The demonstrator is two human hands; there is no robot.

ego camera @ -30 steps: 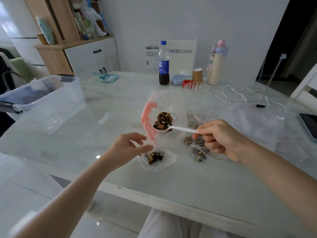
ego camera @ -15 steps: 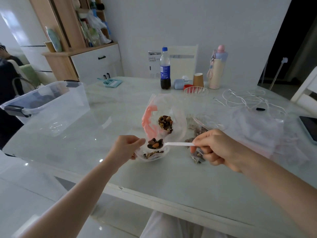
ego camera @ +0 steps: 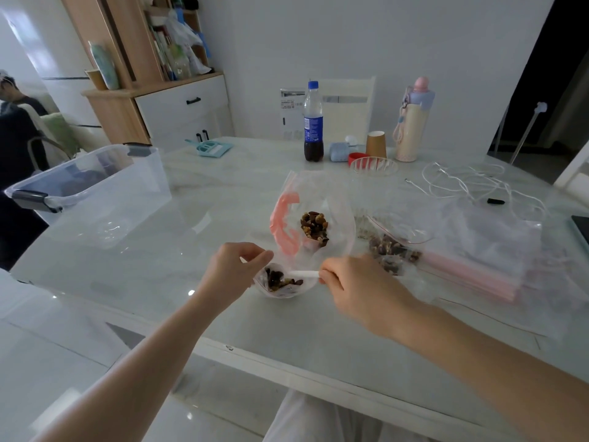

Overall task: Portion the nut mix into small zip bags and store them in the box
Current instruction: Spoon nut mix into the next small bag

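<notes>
A small clear zip bag [ego camera: 280, 290] with some nut mix in it lies near the table's front edge. My left hand [ego camera: 232, 274] pinches its left rim and holds the mouth apart. My right hand [ego camera: 353, 287] pinches the handle of a white plastic spoon [ego camera: 304, 274], whose bowl is inside the small bag among the nuts. Just behind stands the large clear bag [ego camera: 318, 215] with a pink zip strip and a heap of nut mix. A filled small zip bag [ego camera: 390, 250] lies to the right. The clear plastic box [ego camera: 95, 189] stands at the left.
A pile of unused zip bags [ego camera: 484, 266] lies at the right, with white cables [ego camera: 462, 183] behind it. A cola bottle [ego camera: 313, 122], paper cup [ego camera: 376, 145], glass bowl [ego camera: 374, 165] and pastel flask [ego camera: 412, 122] stand at the back. A person sits far left.
My right hand has carried the loaded spoon from the large bag down into the small bag. My left hand has taken hold of the small bag's rim.
</notes>
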